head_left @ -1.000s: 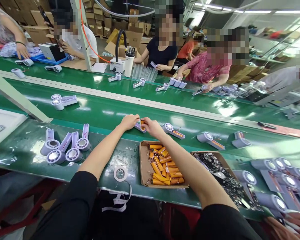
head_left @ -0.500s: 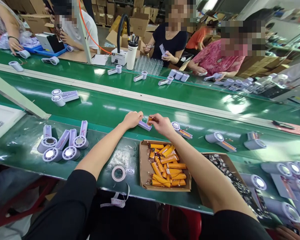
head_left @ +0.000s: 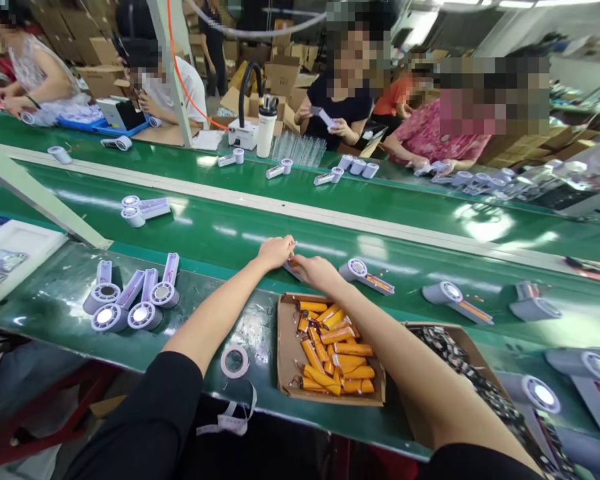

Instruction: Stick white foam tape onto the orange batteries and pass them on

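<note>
My left hand [head_left: 276,253] is closed around the head end of a lavender handheld fan casing [head_left: 291,271], just above the green belt. My fingers hide most of it; only part of the open handle shows. A bit of orange battery [head_left: 294,263] appears in the handle, with the fingers of my right hand [head_left: 319,273] closed on it. Nearer to me stands a cardboard tray [head_left: 281,373] of orange batteries with thin wires [head_left: 350,361]. Beside it lies a roll of tape [head_left: 235,361].
Several open fan casings [head_left: 143,315] lie on the bench at left. Fans with batteries in their handles [head_left: 375,281] are at right, past a box of small dark parts [head_left: 433,339]. A metal post [head_left: 40,193] slants at left. Co-workers sit across the belt.
My right hand has moved onto the casing's handle, taking the battery from above its end into it. Both hands are now closer together. The camera view has tilted up slightly.
</note>
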{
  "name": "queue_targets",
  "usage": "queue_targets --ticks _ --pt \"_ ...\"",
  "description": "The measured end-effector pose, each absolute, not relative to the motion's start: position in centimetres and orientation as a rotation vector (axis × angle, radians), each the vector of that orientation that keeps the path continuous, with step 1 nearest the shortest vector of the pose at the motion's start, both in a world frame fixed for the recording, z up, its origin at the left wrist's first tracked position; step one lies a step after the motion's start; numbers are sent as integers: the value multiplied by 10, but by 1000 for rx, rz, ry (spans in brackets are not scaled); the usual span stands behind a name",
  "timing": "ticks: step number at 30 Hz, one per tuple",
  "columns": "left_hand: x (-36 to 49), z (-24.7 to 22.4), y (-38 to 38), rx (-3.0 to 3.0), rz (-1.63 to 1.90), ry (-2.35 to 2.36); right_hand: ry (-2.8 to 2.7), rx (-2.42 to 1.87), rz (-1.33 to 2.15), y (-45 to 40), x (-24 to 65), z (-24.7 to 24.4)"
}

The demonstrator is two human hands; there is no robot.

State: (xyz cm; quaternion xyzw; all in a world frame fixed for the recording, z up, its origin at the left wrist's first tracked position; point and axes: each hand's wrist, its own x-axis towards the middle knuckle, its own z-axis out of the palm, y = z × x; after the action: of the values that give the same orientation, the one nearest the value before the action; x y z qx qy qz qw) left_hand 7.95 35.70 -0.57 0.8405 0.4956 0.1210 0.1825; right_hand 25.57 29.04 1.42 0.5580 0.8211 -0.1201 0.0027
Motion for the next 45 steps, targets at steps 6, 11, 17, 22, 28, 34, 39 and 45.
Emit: queue_targets --ticks 6,11,17,22,28,34,39,45 --pt "83 21 339 2524 434 1464 2505 1587 -244 298 232 31" --pt "75 54 309 2660 550 1486 2529 1562 -232 284 241 62" --pt "-30 22 160 2655 496 1129 2743 1619 -503 191 302 86" --pt "-119 -16 76 2491 230 1095 2919 1642 -805 123 312 100" --pt "-100 -11 76 2841 669 1105 2951 2080 -719 115 250 100" --pt "-77 25 64 2953 1083 944 2580 1499 -1723 79 193 80" --pt "-88 33 75 2989 897 1000 2483 1107 -1941 49 184 72" --pt "-100 25 77 2946 980 1135 2731 1242 -1106 70 207 82"
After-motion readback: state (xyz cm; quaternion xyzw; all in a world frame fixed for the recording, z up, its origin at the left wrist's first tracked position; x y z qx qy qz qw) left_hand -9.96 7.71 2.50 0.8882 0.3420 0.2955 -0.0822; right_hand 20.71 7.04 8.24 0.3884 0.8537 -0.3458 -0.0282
